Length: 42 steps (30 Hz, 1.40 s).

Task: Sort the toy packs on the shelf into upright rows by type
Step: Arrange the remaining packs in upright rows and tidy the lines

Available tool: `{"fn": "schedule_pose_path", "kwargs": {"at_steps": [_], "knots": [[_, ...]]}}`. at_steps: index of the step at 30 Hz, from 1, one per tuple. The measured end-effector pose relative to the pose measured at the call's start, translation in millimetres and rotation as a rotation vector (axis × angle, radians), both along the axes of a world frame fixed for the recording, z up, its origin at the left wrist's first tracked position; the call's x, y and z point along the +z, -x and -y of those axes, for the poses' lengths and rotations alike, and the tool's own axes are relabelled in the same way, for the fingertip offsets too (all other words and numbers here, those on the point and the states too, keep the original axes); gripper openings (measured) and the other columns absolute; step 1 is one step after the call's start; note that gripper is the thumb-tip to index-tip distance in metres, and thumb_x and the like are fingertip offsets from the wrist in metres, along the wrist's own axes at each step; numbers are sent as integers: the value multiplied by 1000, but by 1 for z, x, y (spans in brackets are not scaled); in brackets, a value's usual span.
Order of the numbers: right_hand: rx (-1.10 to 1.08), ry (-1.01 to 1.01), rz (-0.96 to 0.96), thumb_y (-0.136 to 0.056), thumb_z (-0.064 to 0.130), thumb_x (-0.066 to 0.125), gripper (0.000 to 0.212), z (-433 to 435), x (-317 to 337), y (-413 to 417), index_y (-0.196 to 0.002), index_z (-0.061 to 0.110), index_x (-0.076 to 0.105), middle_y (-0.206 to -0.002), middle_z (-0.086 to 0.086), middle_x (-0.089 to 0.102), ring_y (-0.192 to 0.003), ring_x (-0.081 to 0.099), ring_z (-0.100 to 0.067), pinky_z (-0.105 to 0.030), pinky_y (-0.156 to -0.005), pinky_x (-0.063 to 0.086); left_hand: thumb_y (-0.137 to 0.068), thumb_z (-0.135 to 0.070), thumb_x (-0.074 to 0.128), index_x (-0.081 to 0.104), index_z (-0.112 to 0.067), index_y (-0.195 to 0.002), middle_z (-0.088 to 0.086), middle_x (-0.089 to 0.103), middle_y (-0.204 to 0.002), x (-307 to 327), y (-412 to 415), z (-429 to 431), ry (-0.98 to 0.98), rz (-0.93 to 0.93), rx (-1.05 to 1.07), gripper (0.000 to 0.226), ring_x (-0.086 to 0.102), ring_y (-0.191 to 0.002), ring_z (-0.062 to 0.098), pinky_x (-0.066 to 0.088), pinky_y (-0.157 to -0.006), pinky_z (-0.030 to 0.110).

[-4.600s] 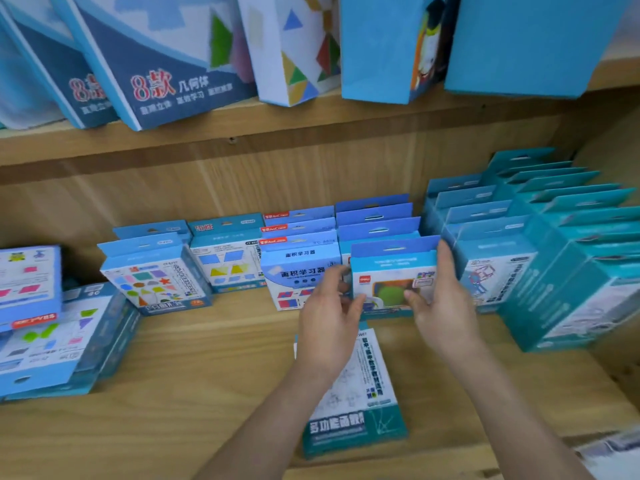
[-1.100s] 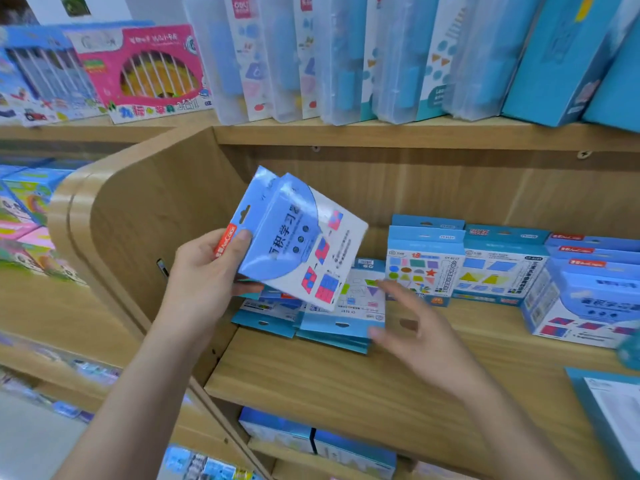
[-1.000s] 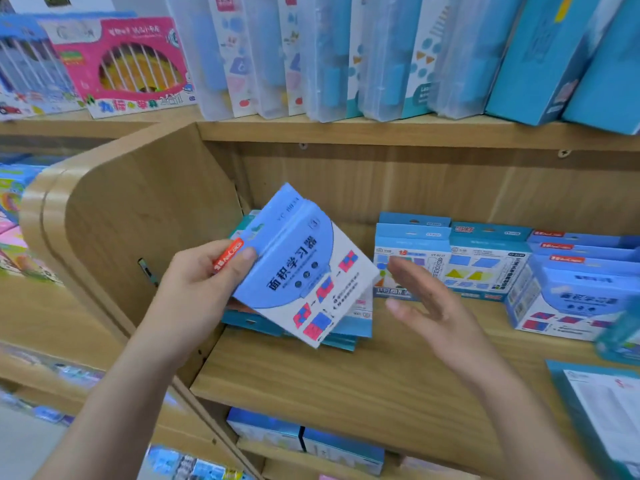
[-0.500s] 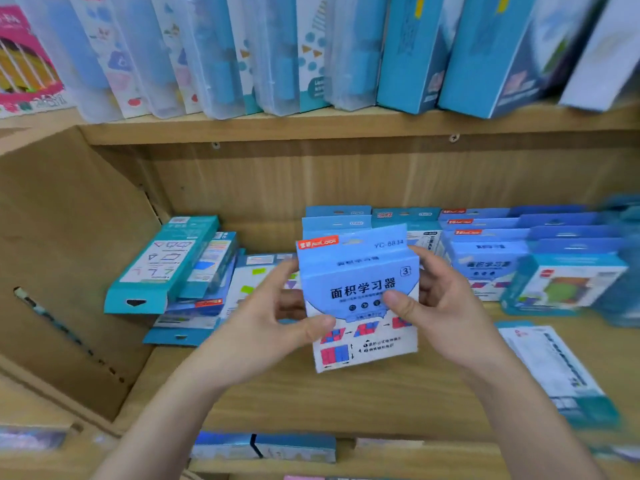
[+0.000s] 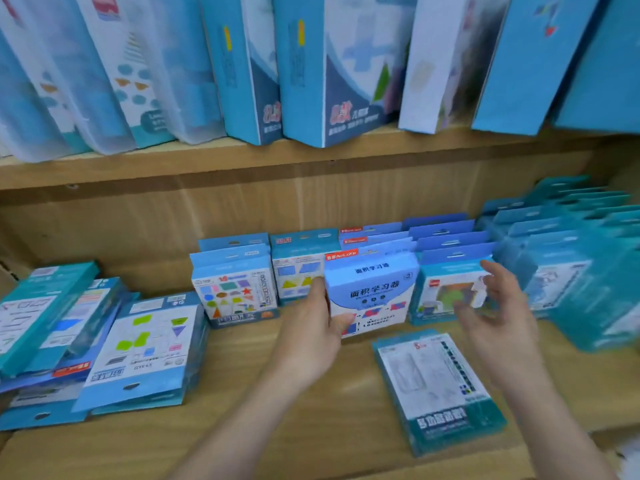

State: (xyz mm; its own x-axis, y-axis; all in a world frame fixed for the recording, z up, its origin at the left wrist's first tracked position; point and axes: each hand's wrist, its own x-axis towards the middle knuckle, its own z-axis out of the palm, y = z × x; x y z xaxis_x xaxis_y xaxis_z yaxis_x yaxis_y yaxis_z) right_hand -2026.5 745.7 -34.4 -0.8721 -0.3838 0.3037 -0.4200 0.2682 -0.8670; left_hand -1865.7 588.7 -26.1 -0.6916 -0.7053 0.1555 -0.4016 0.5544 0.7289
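A blue-and-white toy pack (image 5: 372,292) stands upright on the wooden shelf (image 5: 294,427), at the front of a row of matching packs. My left hand (image 5: 311,334) grips its left edge, thumb on the front face. To its right, my right hand (image 5: 498,317) hovers with spread fingers in front of the neighbouring row's front pack (image 5: 443,296), holding nothing. Further upright rows stand to the left: a coloured-shapes pack (image 5: 233,289) and a triangles pack (image 5: 294,271).
A teal pack (image 5: 436,386) lies flat on the shelf below my right hand. A loose pile of flat packs (image 5: 145,344) fills the left end. Several rows of teal packs (image 5: 571,265) crowd the right end. Tall boxes (image 5: 311,64) line the shelf above.
The blue-and-white pack went from the pile at the left, through both hands, to the front of its row. My right hand has let go of it and moved right.
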Motion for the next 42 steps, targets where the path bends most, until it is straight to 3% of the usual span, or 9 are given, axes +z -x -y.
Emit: {"fn": "schedule_pose_path", "kwargs": {"at_steps": [4,10,15,21,25,27,29,36,42], "knots": [[53,-50,-16,-84,14,63,66,-11,-6,26,-137,35,30,-136,-3,45,-128,42,-26,-53,-100,42,-85,-19,68,45,-20,-117,-3,61,-115,-20,40,-2,61,-23,76,39,61,-101,19,43,-74,27],[200,-99,-3,-86,11,61,70,-17,-4,56,-137,41,23,-119,10,51,-104,49,-11,-31,-83,38,-85,-12,67,34,-17,-139,-17,49,-58,-35,58,-13,131,1,169,64,56,-62,17,30,-46,18],[249,-116,76,-85,8,60,75,-13,6,77,-142,36,21,-109,28,50,-87,52,-4,-26,-77,35,-88,-14,63,30,-19,-143,-20,45,-53,-38,69,-23,114,23,228,64,63,-74,23,26,-48,24],[271,-241,-45,-82,11,65,76,-4,7,92,-144,29,25,-129,-2,46,-111,47,-16,-24,-83,33,-89,-23,60,22,-20,-145,-3,68,-78,-39,76,-28,69,14,303,67,66,-81,24,41,-57,30],[194,-423,-201,-84,21,66,79,-3,4,89,-148,29,19,-148,-14,25,-126,42,-33,-37,-93,41,-88,-20,61,0,-36,-147,-6,57,-66,-37,76,-36,118,-18,323,86,54,-55,17,34,-47,30],[147,-461,-289,-84,21,66,79,-2,5,85,-147,30,21,-150,-18,20,-135,30,-36,-42,-99,40,-87,-17,63,-2,-47,-142,-1,61,-110,-35,74,-38,191,-64,298,91,58,-59,18,46,-53,35],[109,-482,-354,-84,18,66,78,-3,7,81,-147,29,22,-152,-20,16,-140,19,-35,-44,-103,37,-88,-20,62,-1,-53,-139,0,36,-143,-34,73,-38,315,-9,290,87,62,-71,21,51,-61,37],[124,-407,-531,-80,12,67,72,-3,10,67,-143,20,35,-151,-17,26,-141,18,-33,-47,-104,37,-89,-38,58,1,-55,-135,0,35,-138,-30,75,-35,372,205,318,76,63,-85,26,50,-60,34],[367,-253,-527,-82,10,65,61,12,14,33,-138,20,44,-147,-6,37,-139,28,-25,-49,-105,39,-87,-33,62,6,-49,-140,-7,30,-142,-18,43,-42,363,126,319,79,56,-107,19,48,-71,33]]}}
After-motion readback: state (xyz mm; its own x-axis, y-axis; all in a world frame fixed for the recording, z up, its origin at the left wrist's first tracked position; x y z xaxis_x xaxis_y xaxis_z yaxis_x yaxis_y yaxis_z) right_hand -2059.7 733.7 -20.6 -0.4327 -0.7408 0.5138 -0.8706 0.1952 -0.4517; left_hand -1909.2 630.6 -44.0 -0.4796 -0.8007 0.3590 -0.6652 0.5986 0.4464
